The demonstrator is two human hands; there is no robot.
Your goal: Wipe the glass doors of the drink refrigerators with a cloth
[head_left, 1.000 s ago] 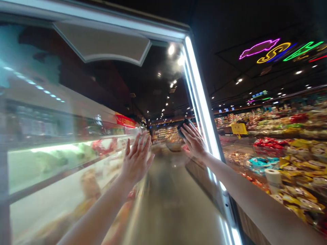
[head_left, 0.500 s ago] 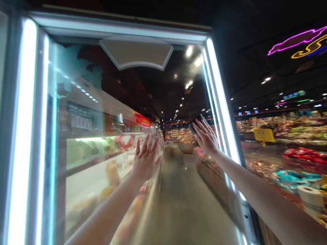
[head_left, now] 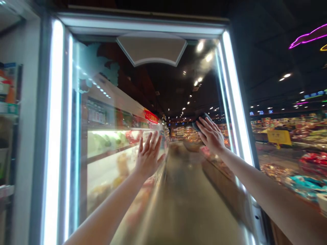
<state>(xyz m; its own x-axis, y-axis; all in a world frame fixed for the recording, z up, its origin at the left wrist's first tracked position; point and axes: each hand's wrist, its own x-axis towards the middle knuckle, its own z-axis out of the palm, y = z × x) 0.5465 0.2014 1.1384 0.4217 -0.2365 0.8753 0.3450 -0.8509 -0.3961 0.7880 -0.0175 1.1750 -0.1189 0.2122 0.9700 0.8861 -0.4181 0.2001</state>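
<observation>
We record the left hand (head_left: 149,154) flat on the clear glass cabinet door (head_left: 194,85), fingers wide; the right hand (head_left: 211,136) spreads over a dark rounded pad (head_left: 200,121) against the pane, grip unclear. Light pressure could let the pad slip.

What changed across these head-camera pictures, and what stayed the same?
The glass door slid rightward in the picture, its lit left edge now showing, and the left hand and right hand shifted right with it. Nothing was taken or let go: the right hand still holds the dark pad to the glass, the left palm still flat on it.
</observation>
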